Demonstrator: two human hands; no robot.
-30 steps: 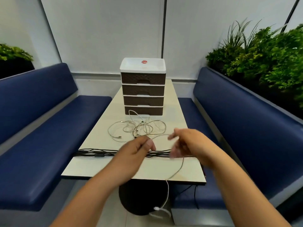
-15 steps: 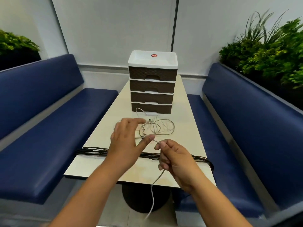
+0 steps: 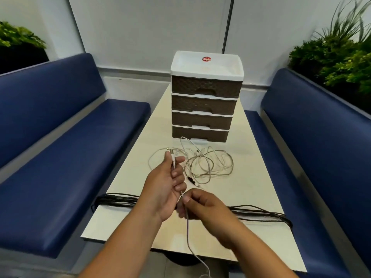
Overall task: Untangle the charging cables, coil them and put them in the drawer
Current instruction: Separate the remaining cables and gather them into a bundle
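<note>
1. Left hand [image 3: 164, 185]: raised over the near half of the table [image 3: 259, 189], palm turned right, fingers curled round 1 white cable [image 3: 187, 229], its plug end poking up above the thumb.
2. Same cable: ran down from the left fist, passed between the right fingertips, then dropped past the near table edge; lowest stretch cut off by the bottom border.
3. Right hand [image 3: 202, 205]: just below and right of the left, thumb and forefinger pinching the cable, other fingers folded under and hard to make out.
4. Tangle of white cables [image 3: 208, 165]: lay loose on the table beyond both hands, near the drawer unit [image 3: 204, 101]; separate strands impossible to count.
5. Drawer unit: 4 brown drawers, all closed.
6. Black cords [image 3: 259, 213]: stretched across the table under both wrists, middle part hidden.
</note>
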